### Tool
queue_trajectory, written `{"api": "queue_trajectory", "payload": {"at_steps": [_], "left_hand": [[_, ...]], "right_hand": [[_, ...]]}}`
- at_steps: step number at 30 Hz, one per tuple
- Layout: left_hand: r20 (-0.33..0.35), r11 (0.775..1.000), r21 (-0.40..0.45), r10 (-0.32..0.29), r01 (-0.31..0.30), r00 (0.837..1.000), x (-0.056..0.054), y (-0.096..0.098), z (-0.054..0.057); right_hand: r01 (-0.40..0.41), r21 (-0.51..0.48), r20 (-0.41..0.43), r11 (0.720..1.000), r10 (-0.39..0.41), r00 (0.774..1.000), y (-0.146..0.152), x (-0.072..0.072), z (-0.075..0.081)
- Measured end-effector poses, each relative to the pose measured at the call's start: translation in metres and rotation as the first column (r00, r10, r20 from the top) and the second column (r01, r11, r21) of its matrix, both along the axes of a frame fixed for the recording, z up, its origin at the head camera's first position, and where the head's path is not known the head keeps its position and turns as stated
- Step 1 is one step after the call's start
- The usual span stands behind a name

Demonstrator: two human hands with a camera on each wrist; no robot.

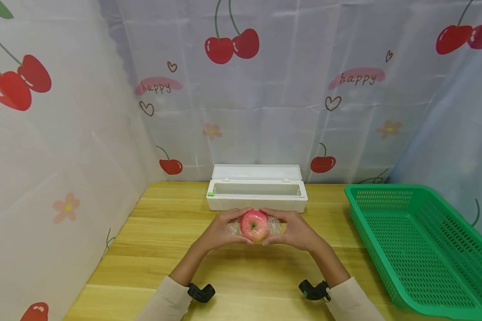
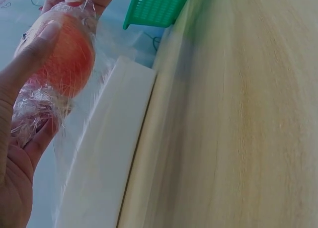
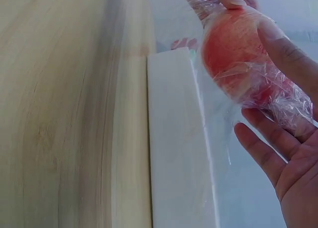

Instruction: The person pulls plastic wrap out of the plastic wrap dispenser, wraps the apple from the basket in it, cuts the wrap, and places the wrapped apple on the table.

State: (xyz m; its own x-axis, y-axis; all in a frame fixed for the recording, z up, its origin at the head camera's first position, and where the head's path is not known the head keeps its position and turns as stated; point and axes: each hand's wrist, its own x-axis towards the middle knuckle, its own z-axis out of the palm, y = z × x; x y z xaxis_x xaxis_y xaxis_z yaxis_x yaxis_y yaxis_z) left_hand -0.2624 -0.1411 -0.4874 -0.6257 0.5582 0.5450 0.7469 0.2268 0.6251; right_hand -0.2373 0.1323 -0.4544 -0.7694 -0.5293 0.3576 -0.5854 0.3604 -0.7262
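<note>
A red apple [image 1: 255,226] is held up between both hands, above the table and in front of a white box. Clear plastic wrap [image 3: 293,106] covers it and bunches out at both sides. My left hand [image 1: 223,229] grips the apple and the crumpled wrap from the left, its thumb [image 2: 37,51] lying over the fruit. From the right, my right hand [image 1: 295,229] holds the other side, thumb and fingers around the wrapped apple. In the right wrist view some right fingers [image 3: 266,143] stretch out below the wrap.
Behind the hands stands the white box [image 1: 257,203], its lid [image 1: 257,171] raised and a green slider [image 1: 210,194] at its left. A green plastic basket [image 1: 425,249] sits on the right of the wooden table [image 1: 144,267]. Cherry-printed curtains [image 1: 265,111] surround the table.
</note>
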Motion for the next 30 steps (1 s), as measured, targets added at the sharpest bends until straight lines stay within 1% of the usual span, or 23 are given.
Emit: {"api": "queue_trajectory", "payload": {"at_steps": [4,9,15,19,22,25,30], "left_hand": [[0.031,1.0,0.015,-0.01,0.01,0.999,0.001,0.0,0.002],[0.062,1.0,0.027,-0.014,0.012,0.998,0.001,0.0,0.002],[0.102,0.999,0.037,-0.004,0.0,0.995,0.001,0.0,0.003],[0.12,0.999,0.042,0.001,-0.006,0.993,0.002,0.0,0.004],[0.124,0.999,0.044,0.007,-0.013,0.992,0.003,0.002,0.005],[0.14,0.999,0.049,0.012,-0.019,0.99,0.003,0.003,0.005],[0.186,0.998,0.068,-0.008,-0.005,0.983,0.004,0.004,0.007]], "right_hand": [[-0.003,-0.01,-0.06,1.0,0.003,0.998,-0.001,0.0,-0.001],[-0.002,-0.029,-0.095,1.0,-0.001,0.995,-0.002,0.0,-0.001],[-0.011,-0.038,-0.115,0.999,0.007,0.993,-0.006,0.0,-0.002],[-0.022,-0.067,-0.122,0.997,0.014,0.992,-0.01,0.001,-0.003],[-0.013,-0.092,-0.128,0.996,0.001,0.992,-0.012,0.002,-0.004],[0.011,-0.096,-0.134,0.995,-0.024,0.991,-0.014,0.003,-0.004],[0.033,-0.09,-0.121,0.995,-0.044,0.992,-0.014,0.003,-0.005]]}}
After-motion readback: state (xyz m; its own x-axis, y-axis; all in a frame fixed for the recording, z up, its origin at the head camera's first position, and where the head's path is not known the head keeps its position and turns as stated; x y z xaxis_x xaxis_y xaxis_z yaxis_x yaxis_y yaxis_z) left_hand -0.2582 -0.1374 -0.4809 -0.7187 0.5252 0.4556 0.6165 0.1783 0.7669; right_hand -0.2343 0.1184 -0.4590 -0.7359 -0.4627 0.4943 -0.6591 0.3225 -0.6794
